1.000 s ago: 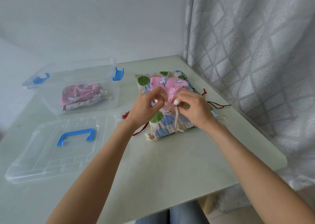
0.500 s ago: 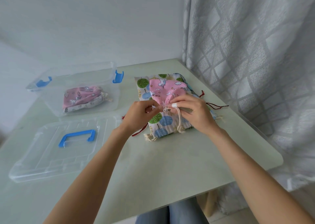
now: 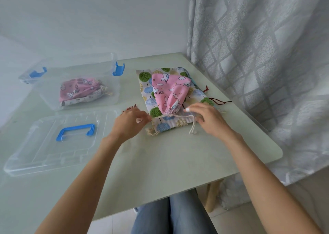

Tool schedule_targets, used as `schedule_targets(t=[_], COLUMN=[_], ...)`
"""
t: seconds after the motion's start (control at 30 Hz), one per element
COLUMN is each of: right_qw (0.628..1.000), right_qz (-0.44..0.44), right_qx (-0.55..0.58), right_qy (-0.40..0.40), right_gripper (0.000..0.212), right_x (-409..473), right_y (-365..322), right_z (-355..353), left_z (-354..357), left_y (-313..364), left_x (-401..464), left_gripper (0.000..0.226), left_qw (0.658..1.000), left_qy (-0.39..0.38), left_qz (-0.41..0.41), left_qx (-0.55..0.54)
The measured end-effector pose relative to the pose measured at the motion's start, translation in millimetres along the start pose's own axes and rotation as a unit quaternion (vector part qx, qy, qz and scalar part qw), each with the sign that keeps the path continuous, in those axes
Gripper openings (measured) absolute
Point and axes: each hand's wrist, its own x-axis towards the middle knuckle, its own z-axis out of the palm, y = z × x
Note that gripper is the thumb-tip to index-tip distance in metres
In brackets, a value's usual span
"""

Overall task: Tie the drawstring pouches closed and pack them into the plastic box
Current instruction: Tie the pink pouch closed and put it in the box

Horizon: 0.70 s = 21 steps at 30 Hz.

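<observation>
A pink unicorn pouch lies on a stack of tree-print pouches, its mouth gathered toward me. Its cream drawstring runs out to both sides of the gathered mouth. My left hand pinches the left end of the cord. My right hand holds the right end, whose loose tail hangs over the stack's near edge. The clear plastic box stands at the back left with two tied pouches inside.
The box's clear lid with a blue handle lies flat at the near left. Dark red cords trail from the stack toward the table's right edge. A grey curtain hangs close on the right.
My hands were together at the pouch's mouth; now they have drawn apart sideways, pulling the cord out and cinching the mouth shut.
</observation>
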Motion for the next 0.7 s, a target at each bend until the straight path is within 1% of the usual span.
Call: schedule_targets(t=[0.03, 0.07, 0.1, 0.13, 0.17, 0.2, 0.23, 0.3, 0.37, 0.4, 0.47, 0.53, 0.6, 0.63, 0.7], right_qw=[1.0, 0.999, 0.996, 0.992, 0.99, 0.99, 0.991, 0.991, 0.989, 0.989, 0.995, 0.998, 0.996, 0.995, 0.996], right_qz=[0.01, 0.03, 0.055, 0.079, 0.101, 0.121, 0.131, 0.118, 0.099, 0.091, 0.067, 0.054, 0.066, 0.071, 0.067], right_qx=[0.012, 0.042, 0.071, 0.092, 0.087, 0.061, 0.022, -0.06, -0.11, -0.113, -0.074, 0.016, 0.063, 0.053, -0.014], right_qy=[-0.004, 0.006, 0.024, 0.039, 0.045, 0.037, 0.02, -0.017, -0.027, -0.022, -0.005, -0.006, 0.02, 0.04, 0.057], right_gripper=[0.054, 0.058, 0.054, 0.042, 0.028, 0.019, 0.022, 0.03, 0.027, 0.022, 0.012, 0.01, 0.009, 0.011, 0.013], right_x=[-0.4, -0.2, 0.3, 1.6, 3.4, 4.9, 6.1, 5.7, 4.2, 3.7, 0.9, -2.8, -5.3, -6.0, -7.9], right_y=[-1.0, -4.1, -9.2, -14.8, -20.1, -24.4, -27.4, -29.5, -29.9, -28.7, -26.9, -28.0, -30.7, -32.1, -34.2], right_z=[-4.9, -8.8, -11.5, -10.9, -8.1, -4.1, 0.5, 9.9, 16.0, 16.5, 14.0, 7.7, 3.0, 2.1, 3.0], left_z=[-0.8, -0.8, -0.1, 1.8, 4.1, 7.5, 11.9, 20.9, 28.8, 31.6, 33.6, 33.3, 31.7, 31.2, 30.9], left_y=[-0.4, 0.3, 3.3, 7.2, 12.3, 17.7, 23.6, 34.6, 41.2, 42.5, 42.8, 40.3, 38.9, 38.7, 36.9], left_x=[-0.2, -0.5, 0.1, 1.4, 3.2, 4.8, 6.1, 6.7, 6.8, 7.0, 7.0, 7.6, 8.2, 8.6, 9.4], left_gripper=[0.02, 0.022, 0.023, 0.023, 0.023, 0.021, 0.02, 0.021, 0.018, 0.015, 0.011, 0.01, 0.011, 0.011, 0.011], left_qw=[1.0, 1.0, 0.999, 0.999, 0.998, 0.997, 0.997, 0.998, 0.998, 0.996, 0.994, 0.992, 0.993, 0.994, 0.995], left_qy=[-0.001, 0.008, 0.023, 0.038, 0.046, 0.044, 0.035, 0.019, 0.035, 0.048, 0.064, 0.076, 0.079, 0.08, 0.082], left_qz=[0.014, 0.025, 0.031, 0.034, 0.037, 0.039, 0.04, 0.033, 0.019, 0.012, 0.001, 0.002, 0.003, 0.005, 0.006], left_qx=[0.007, 0.008, 0.003, -0.01, -0.027, -0.043, -0.052, -0.049, -0.056, -0.068, -0.091, -0.1, -0.087, -0.075, -0.05])
